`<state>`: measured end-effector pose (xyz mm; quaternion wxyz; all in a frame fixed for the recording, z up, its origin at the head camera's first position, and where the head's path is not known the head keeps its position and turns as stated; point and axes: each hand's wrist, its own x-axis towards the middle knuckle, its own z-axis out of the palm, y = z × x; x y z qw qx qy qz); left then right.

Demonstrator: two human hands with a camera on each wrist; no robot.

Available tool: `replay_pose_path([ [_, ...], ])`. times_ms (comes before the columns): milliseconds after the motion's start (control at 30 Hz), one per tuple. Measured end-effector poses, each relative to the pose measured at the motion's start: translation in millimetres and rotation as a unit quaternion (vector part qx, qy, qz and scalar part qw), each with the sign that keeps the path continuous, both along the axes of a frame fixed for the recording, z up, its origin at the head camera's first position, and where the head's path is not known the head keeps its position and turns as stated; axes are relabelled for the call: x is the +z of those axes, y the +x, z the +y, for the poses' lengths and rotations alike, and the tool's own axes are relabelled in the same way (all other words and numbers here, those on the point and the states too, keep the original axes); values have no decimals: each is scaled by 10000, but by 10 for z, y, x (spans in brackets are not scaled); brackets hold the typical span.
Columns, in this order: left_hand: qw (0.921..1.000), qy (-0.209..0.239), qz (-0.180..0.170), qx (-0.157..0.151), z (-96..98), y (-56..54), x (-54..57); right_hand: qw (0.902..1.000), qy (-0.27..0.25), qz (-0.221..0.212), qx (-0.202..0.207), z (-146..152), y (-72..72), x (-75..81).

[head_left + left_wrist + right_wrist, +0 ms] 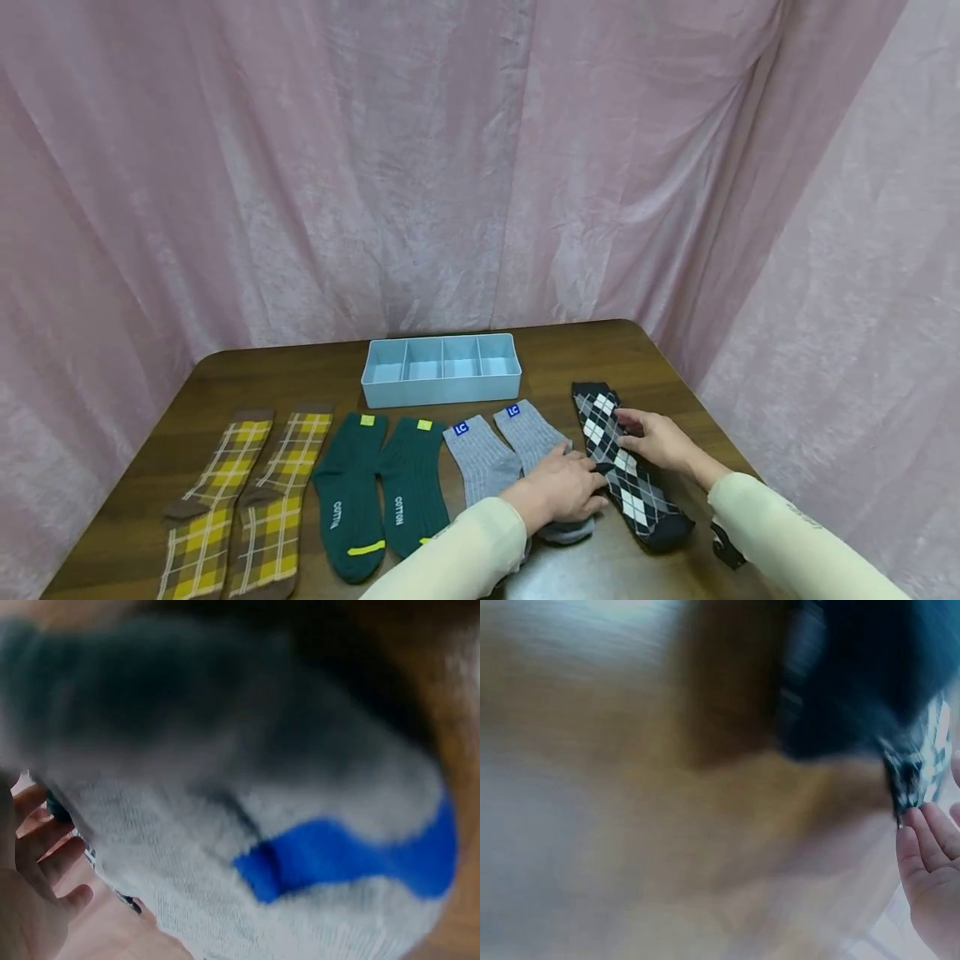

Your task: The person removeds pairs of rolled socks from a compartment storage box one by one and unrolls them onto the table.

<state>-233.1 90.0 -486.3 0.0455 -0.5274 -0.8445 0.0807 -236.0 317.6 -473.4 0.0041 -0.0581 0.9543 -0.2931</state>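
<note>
On the right of the table lies a black, grey and white argyle sock (632, 506), its black toe toward me; a doubled cuff edge suggests two socks stacked. My right hand (660, 439) touches its right edge, and the fingers (930, 844) look fairly straight in the right wrist view. Over the right grey sock (528, 433) is my left hand (562, 487), fingertips by the argyle sock's black heel. Its fingers (56, 859) are loosely bent and spread in the left wrist view. The other grey sock (483, 458) has a blue label (352, 855).
Two green socks (348, 492) lie left of the grey ones, and two yellow plaid socks (202, 533) farther left. A light blue box (442, 390) with several compartments stands at the back of the wooden table (300, 375). Pink curtains (450, 167) hang behind.
</note>
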Motion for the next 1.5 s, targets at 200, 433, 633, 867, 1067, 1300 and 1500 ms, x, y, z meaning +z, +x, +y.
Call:
replay_pose_path([
  [200,9946,719,734,-139,63,129,-74,9991,124,-97,-397,100,-256,111],
  [433,9948,563,404,-747,340,421,-61,9963,142,-404,-740,140,-508,123],
  [633,9959,582,154,-672,299,443,-68,9940,108,-653,-875,69,-624,49],
  [867,9937,802,-346,-705,238,335,-10,9916,-11,-642,-1121,99,-724,-13],
  [1067,9933,820,-530,-611,236,315,-29,9863,-535,-705,-1392,115,-720,-67],
  [1300,9860,1323,-448,-910,161,257,-2,9811,-1202,-626,-1379,137,-674,-36],
  [1500,9735,1908,-645,-1084,89,184,61,9730,-1847,-609,-1242,206,-628,94],
])
